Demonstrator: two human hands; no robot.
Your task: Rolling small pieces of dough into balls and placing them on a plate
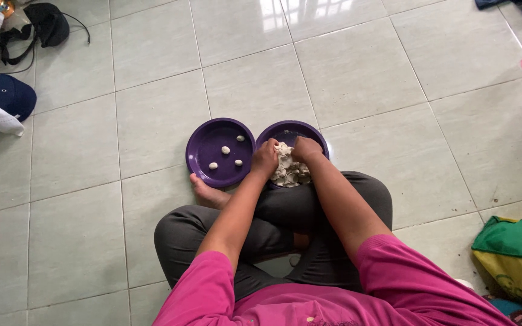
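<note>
Here both hands are closed on a lump of dough: the left hand (265, 159) grips its left side and the right hand (306, 149) grips its top. The dough (289, 171) is pale and bumpy, and sits in the right purple plate (285, 129). Its long way runs from the hands toward the person's legs. Just beside it, touching, is another purple plate (203, 151) with four small dough balls (225, 150). Both plates lie on the tiled floor (357, 72). A blue cap (7, 96) lies far off to the left.

Both forearms extended toward 12 o'clock, left hand (265, 160) and right hand (305, 149) side by side, fingers curled downward.
</note>
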